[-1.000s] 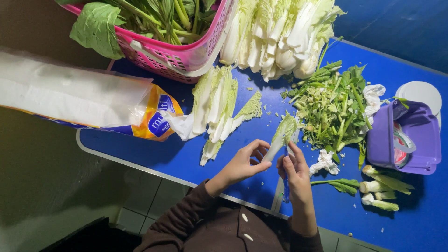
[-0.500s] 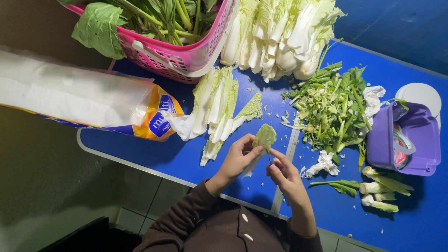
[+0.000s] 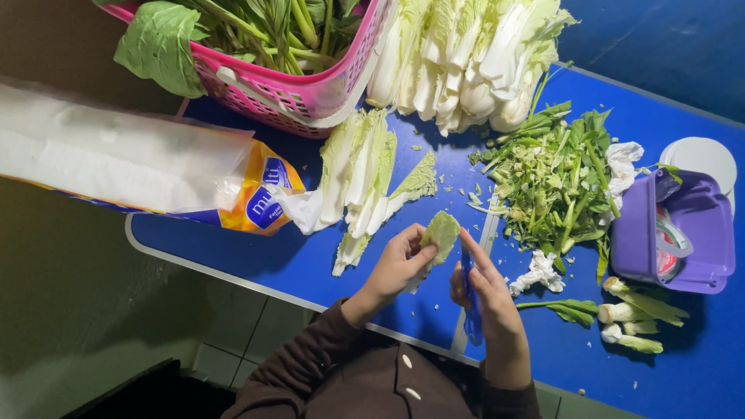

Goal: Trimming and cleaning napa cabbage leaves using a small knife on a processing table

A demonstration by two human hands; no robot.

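1. Left hand (image 3: 396, 268): raised over the near edge of the blue table (image 3: 698, 372), fingers curled, thumb and fingertips pinching a pale green leaf piece (image 3: 440, 233); dark sleeve (image 3: 303, 365) entering from below.
2. Leaf piece: held above the table between both hands, long axis running from lower left to upper right, rounded end pointing away from the body.
3. Right hand (image 3: 485, 291): just right of the leaf, fingers closed around a blue-handled knife (image 3: 469, 302); handle end pointing toward the body, blade end toward the leaf, blade itself hard to make out.
4. Right, near: cut white stem ends (image 3: 632, 314); beyond them a purple rectangular tub (image 3: 683, 233) beside a white round lid (image 3: 702, 159).
5. Centre: loose cabbage leaves (image 3: 365, 178) lying lengthwise away from the body; heap of green trimmings (image 3: 555, 174) to the right.
6. Left: long package (image 3: 132, 163), clear-white wrap with an orange and blue printed end, lying across the table's left edge.
7. Far: pink basket (image 3: 279, 93) of leafy greens; stacked pale cabbage (image 3: 466, 54).
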